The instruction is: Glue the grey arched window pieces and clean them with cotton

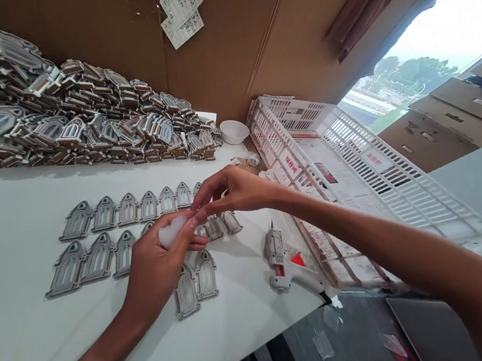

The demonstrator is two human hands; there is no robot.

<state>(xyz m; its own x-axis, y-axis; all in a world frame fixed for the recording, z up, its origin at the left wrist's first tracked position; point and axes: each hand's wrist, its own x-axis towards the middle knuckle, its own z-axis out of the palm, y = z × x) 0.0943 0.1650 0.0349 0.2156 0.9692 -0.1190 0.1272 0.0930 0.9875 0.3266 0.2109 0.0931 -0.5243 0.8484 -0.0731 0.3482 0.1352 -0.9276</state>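
My left hand (161, 258) is closed around a white translucent piece (172, 231), perhaps thin plastic sheets; its far end is hidden by fingers. The fingertips of my right hand (229, 190) are pinched together against my left fingertips at that end, and what they grip is hidden. Beneath and around both hands, small grey arched window frames (100, 255) lie in rows on the white table (17, 227). Two more arched frames (206, 275) lie nearer, just right of my left wrist. Some frames are partly covered by my hands.
A large pile of arched frames (67, 124) stands along the back left. A white bowl (234, 131) sits behind my right hand. A glue gun (279, 257) rests near the table's right edge, beside a white plastic crate (308, 167). Paper slips (183, 14) hang on the cardboard wall (227, 50).
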